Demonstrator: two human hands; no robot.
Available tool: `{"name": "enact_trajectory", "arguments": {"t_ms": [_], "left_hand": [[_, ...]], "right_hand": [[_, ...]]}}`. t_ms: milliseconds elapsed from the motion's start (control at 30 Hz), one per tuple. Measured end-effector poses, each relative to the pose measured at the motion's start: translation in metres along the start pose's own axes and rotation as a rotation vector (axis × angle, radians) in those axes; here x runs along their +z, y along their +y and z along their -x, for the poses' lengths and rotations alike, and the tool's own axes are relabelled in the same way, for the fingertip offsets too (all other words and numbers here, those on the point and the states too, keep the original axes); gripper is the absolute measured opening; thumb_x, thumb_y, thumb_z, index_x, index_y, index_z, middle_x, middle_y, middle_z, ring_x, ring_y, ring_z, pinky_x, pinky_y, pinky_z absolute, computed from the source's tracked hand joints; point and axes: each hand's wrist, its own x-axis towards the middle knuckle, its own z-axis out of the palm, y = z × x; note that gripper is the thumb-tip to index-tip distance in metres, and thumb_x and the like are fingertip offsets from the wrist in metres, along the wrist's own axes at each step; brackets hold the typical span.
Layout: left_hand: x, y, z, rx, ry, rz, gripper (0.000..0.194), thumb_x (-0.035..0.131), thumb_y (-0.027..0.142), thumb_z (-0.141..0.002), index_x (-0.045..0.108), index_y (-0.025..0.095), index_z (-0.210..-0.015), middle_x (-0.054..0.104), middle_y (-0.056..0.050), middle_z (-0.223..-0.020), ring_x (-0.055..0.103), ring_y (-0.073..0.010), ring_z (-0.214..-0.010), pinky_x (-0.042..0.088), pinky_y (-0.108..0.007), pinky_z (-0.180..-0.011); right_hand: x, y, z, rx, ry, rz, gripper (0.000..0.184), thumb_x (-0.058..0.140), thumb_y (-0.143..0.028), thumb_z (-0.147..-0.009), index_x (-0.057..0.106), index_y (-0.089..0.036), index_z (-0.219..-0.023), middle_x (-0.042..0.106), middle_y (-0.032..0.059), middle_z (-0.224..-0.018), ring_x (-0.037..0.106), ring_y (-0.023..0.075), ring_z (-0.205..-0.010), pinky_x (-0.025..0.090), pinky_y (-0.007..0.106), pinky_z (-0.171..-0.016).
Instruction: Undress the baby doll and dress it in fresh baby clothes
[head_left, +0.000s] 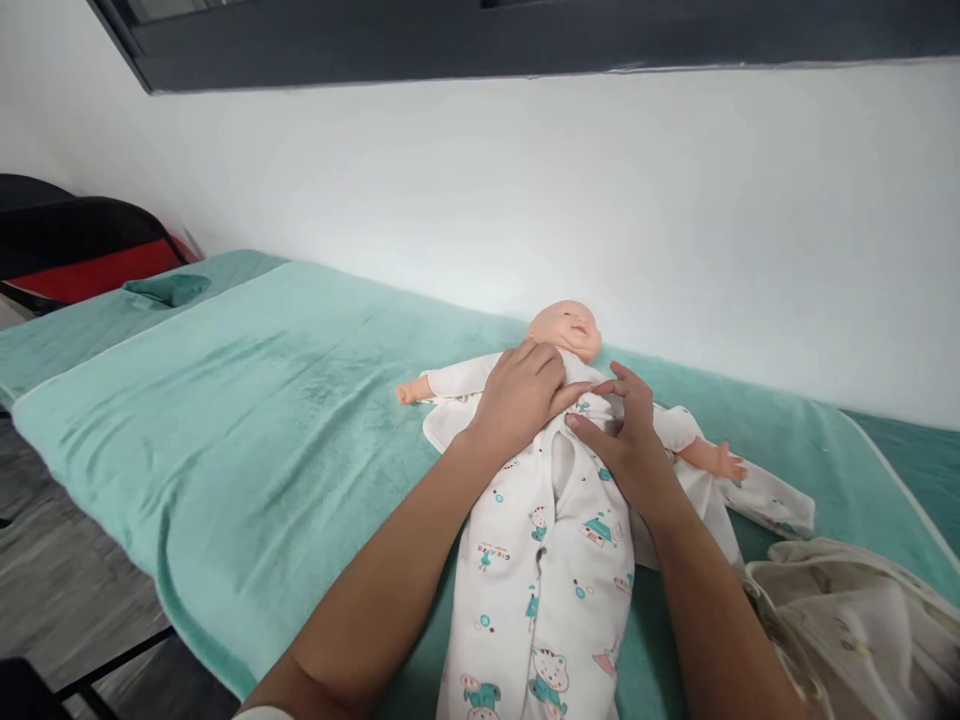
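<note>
A baby doll (574,322) lies on its back, its head toward the wall. It wears a white printed romper (551,570), whose front gapes open a little at the belly. My left hand (521,395) rests on the doll's chest with bent fingers closed on the romper and the thumb stretched across it. Opposite, my right hand (628,425) touches the upper front of the garment, thumb and forefinger apart. The doll's bare hands stick out at both sides. An empty printed sleeve (776,500) spreads out beyond its arm at right. My left fingertips are partly hidden.
A light green blanket (247,390) covers the bed beneath the doll. Crumpled pale cloth (855,620) lies at lower right. The white wall (480,190) borders the far side, under a dark window frame (480,40). A black and red chair (90,250) stands at far left.
</note>
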Motion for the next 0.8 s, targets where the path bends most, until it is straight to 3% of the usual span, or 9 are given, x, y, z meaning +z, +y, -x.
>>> {"name": "enact_trajectory", "arguments": {"t_ms": [133, 267, 333, 433, 633, 800], "left_hand": [[0.002, 0.000, 0.003, 0.014, 0.074, -0.020, 0.052, 0.032, 0.049, -0.105, 0.055, 0.019, -0.070, 0.061, -0.005, -0.073, 0.055, -0.0184, -0.078, 0.036, -0.033, -0.073], [0.006, -0.002, 0.006, -0.025, 0.118, 0.027, 0.054, 0.028, 0.048, -0.106, 0.051, 0.020, -0.066, 0.055, -0.002, -0.062, 0.050, -0.0158, -0.064, 0.034, -0.031, -0.068], [0.008, -0.002, 0.008, -0.071, 0.119, 0.054, 0.053, 0.030, 0.048, -0.106, 0.050, 0.020, -0.066, 0.052, -0.001, -0.060, 0.047, -0.0151, -0.060, 0.032, -0.031, -0.065], [0.008, -0.002, 0.009, -0.148, 0.110, 0.114, 0.049, 0.036, 0.049, -0.104, 0.047, 0.021, -0.066, 0.046, 0.001, -0.057, 0.043, -0.0140, -0.056, 0.028, -0.031, -0.061], [0.002, -0.006, 0.013, -0.277, 0.099, 0.321, 0.047, 0.040, 0.048, -0.102, 0.038, 0.021, -0.063, 0.035, 0.003, -0.055, 0.034, -0.0128, -0.054, 0.025, -0.030, -0.061], [-0.004, -0.018, 0.040, -0.422, 0.076, 0.411, 0.052, 0.039, 0.053, -0.101, 0.035, 0.021, -0.060, 0.036, 0.002, -0.057, 0.037, -0.0141, -0.058, 0.024, -0.031, -0.062]], "right_hand": [[0.003, 0.000, 0.000, -0.069, 0.023, 0.036, 0.040, 0.075, -0.051, -0.078, 0.053, -0.025, -0.100, 0.038, 0.0120, -0.141, 0.035, 0.0339, -0.136, 0.032, 0.055, -0.109], [0.004, -0.011, 0.001, -0.157, 0.090, 0.118, 0.036, 0.074, -0.050, -0.081, 0.050, -0.024, -0.083, 0.047, 0.0075, -0.112, 0.044, 0.0293, -0.112, 0.035, 0.049, -0.100], [0.004, -0.020, 0.002, -0.169, 0.063, 0.109, 0.036, 0.071, -0.048, -0.083, 0.045, -0.024, -0.078, 0.050, 0.0044, -0.097, 0.045, 0.0263, -0.099, 0.036, 0.046, -0.094], [0.002, -0.028, 0.003, -0.151, 0.005, 0.068, 0.037, 0.069, -0.046, -0.084, 0.040, -0.024, -0.076, 0.049, 0.0004, -0.079, 0.045, 0.0234, -0.087, 0.037, 0.040, -0.087], [-0.005, -0.030, 0.006, -0.065, -0.032, 0.035, 0.034, 0.063, -0.048, -0.088, 0.045, -0.023, -0.073, 0.049, -0.0025, -0.070, 0.045, 0.0168, -0.069, 0.036, 0.032, -0.071], [-0.022, -0.016, 0.013, 0.092, -0.151, 0.084, 0.052, 0.052, -0.056, -0.093, 0.031, -0.021, -0.061, 0.033, -0.0033, -0.059, 0.034, 0.0136, -0.061, 0.027, 0.030, -0.060]]}}
